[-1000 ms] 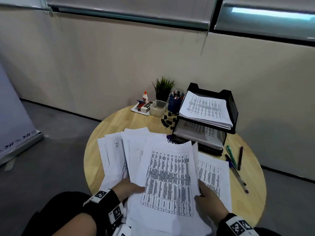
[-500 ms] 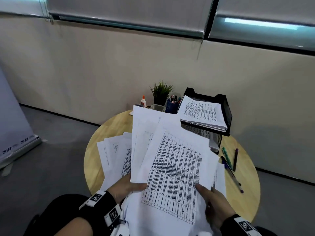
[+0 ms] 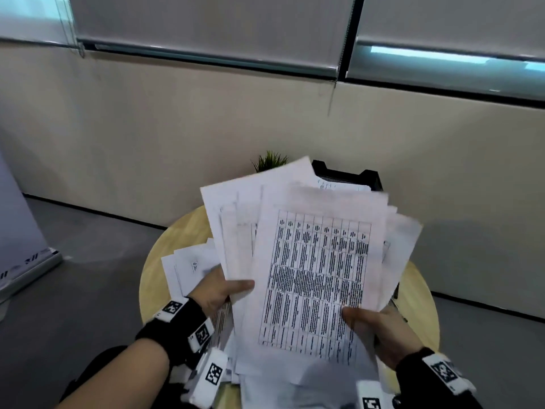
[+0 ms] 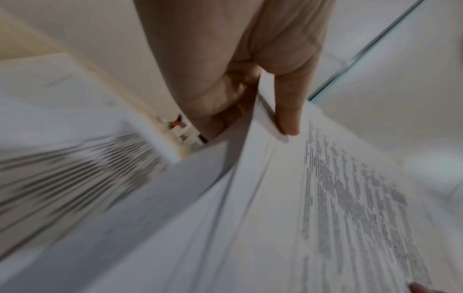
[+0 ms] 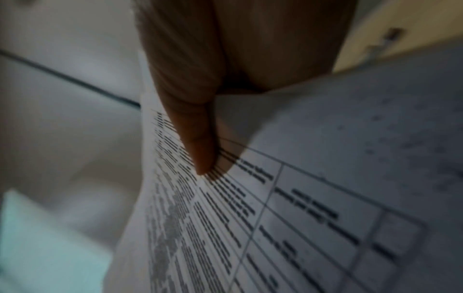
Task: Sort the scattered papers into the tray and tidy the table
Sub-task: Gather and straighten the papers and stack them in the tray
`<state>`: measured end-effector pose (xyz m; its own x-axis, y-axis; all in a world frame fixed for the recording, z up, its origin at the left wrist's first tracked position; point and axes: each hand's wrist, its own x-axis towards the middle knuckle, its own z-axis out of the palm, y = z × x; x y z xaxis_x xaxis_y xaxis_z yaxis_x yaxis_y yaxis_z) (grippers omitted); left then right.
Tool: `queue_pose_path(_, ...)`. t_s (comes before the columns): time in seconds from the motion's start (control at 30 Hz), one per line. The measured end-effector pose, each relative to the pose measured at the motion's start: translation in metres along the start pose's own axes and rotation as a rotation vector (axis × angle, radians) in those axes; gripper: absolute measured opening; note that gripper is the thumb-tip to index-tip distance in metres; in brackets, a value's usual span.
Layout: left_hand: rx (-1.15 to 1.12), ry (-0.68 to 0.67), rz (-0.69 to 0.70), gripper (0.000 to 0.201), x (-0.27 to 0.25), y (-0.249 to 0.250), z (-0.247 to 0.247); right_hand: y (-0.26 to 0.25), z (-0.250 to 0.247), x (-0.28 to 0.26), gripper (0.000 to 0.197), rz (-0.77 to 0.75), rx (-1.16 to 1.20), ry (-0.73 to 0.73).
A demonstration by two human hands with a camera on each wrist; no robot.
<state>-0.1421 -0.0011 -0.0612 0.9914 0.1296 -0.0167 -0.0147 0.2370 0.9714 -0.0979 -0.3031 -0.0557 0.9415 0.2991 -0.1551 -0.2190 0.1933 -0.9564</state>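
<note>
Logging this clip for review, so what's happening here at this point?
A person is gathering printed paper sheets at a round wooden table. Both hands hold a loose, fanned stack of white printed sheets raised above the table: the left hand grips its left edge, the right hand its lower right corner. More white sheets lie on the table. The black stacked paper tray stands behind, mostly hidden by the stack.

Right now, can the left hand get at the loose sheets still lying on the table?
Probably not yet. The left hand grips the raised paper stack together with the right hand. The loose sheets lie just beside it on the table, unobstructed, but it would have to let go first.
</note>
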Motion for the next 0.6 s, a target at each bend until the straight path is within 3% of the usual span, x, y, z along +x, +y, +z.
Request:
queue_pose_path(0.07, -0.021, 0.022, 0.080, 0.053, 0.008, 0.025, 0.012, -0.022, 0.005, 0.003, 0.022, -0.107, -0.040, 0.023)
queue_pose_path(0.13, -0.026, 0.048, 0.155, 0.039, 0.013, 0.051, 0.027, -0.041, 0.007, 0.010, 0.029, -0.221, -0.113, 0.062)
queue_pose_path(0.2, -0.036, 0.058, 0.211, 0.031, 0.017, 0.073, 0.038, -0.056, 0.011, 0.014, 0.033, -0.314, -0.163, 0.094)
queue_pose_path(0.3, -0.045, 0.056, 0.265, 0.032, 0.022, 0.086, 0.046, -0.071, 0.018, 0.013, 0.010, -0.401, -0.147, 0.035)
queue_pose_path(0.4, -0.004, 0.055, 0.226, 0.041, 0.024, 0.077, 0.048, -0.064, 0.019, 0.015, 0.051, -0.421, -0.091, 0.027)
queue_pose_path(0.5, 0.063, 0.083, 0.156, 0.045, 0.024, 0.054, 0.051, -0.046, 0.019, 0.018, 0.057, -0.364, -0.070, 0.025)
queue_pose_path(0.57, 0.056, 0.101, 0.138, 0.061, 0.023, 0.044, 0.059, -0.039, 0.021, 0.017, 0.053, -0.351, -0.036, 0.041)
queue_pose_path(0.6, 0.035, 0.138, 0.143, 0.055, 0.024, 0.043, 0.062, -0.036, 0.022, 0.017, 0.058, -0.345, -0.034, 0.057)
